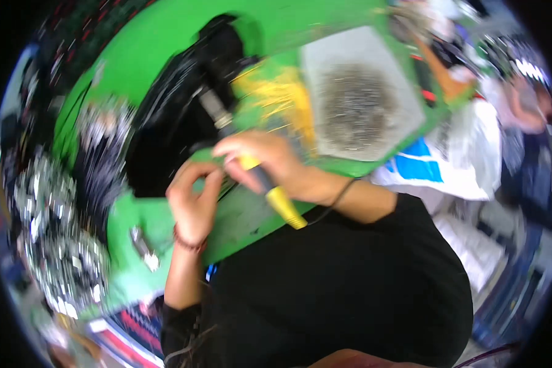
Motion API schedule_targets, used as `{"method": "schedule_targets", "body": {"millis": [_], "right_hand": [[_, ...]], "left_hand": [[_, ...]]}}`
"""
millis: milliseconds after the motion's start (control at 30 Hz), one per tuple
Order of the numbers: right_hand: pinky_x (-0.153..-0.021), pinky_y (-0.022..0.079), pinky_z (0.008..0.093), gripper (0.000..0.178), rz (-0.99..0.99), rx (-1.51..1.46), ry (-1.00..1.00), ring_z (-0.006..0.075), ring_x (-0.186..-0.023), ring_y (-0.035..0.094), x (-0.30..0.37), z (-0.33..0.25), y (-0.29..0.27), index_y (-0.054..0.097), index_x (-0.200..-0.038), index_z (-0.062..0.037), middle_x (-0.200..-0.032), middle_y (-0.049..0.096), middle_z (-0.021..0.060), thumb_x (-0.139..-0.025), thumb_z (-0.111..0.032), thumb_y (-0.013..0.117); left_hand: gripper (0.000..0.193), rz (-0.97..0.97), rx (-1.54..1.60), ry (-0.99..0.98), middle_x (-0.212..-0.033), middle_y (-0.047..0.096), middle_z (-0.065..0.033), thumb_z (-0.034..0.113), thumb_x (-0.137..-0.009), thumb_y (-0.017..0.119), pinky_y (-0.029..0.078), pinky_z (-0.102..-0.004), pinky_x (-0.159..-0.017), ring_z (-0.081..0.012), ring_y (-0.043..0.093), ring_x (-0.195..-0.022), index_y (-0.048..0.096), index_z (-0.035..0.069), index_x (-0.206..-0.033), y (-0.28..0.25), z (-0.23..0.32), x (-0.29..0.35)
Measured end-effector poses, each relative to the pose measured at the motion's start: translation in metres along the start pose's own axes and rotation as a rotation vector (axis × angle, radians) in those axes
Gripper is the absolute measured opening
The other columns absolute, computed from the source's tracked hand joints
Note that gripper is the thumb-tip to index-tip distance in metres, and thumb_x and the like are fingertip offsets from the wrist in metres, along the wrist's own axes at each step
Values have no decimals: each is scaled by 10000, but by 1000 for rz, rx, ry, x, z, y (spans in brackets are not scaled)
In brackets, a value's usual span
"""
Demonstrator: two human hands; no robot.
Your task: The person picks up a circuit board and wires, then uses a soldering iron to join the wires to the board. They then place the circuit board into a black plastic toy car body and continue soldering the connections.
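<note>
Right hand (260, 161) is wrapped around our yellow-handled tool (251, 162), gripped like a pen so we can steer the tip. Its long axis runs from the yellow butt near our chest up-left to the metal tip over the black casing (172, 116). Left hand (193, 199) pinches something too blurred to identify, just above the green tabletop (165, 37).

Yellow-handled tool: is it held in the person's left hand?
No. The right hand grips the yellow-handled tool; the left hand is beside it, fingers pinched.
</note>
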State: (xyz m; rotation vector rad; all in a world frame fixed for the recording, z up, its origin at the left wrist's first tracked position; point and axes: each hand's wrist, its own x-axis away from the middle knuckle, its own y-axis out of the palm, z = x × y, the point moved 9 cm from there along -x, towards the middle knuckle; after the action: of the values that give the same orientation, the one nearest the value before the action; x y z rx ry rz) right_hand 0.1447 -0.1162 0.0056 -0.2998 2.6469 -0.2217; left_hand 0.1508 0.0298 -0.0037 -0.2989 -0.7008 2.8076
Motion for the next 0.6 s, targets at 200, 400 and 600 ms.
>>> {"method": "schedule_targets", "body": {"millis": [200,400,600], "right_hand": [[-839,526,279,352,167,129,70,189,-920,699,15,6,-24,486,-1209,-4,-986,705,144,-894,84,615],[-757,550,282,310,138,51,9,194,-896,717,18,5,-10,582,-1130,23,-968,723,142,-838,109,641],[-766,551,285,313,129,54,51,194,-878,719,18,5,-9,584,-1135,23,-963,727,145,-837,103,641]], "left_hand": [[32,39,69,20,-767,656,-107,25,-800,679,493,-327,-654,-242,633,-701,665,-4,-795,2,3,-8],[55,46,73,-25,-741,644,-96,55,-808,692,486,-337,-633,-238,616,-673,661,10,-798,0,-5,-3],[69,50,78,-11,-735,647,-90,71,-800,701,490,-343,-649,-243,624,-690,661,15,-790,0,-2,-3]]}}
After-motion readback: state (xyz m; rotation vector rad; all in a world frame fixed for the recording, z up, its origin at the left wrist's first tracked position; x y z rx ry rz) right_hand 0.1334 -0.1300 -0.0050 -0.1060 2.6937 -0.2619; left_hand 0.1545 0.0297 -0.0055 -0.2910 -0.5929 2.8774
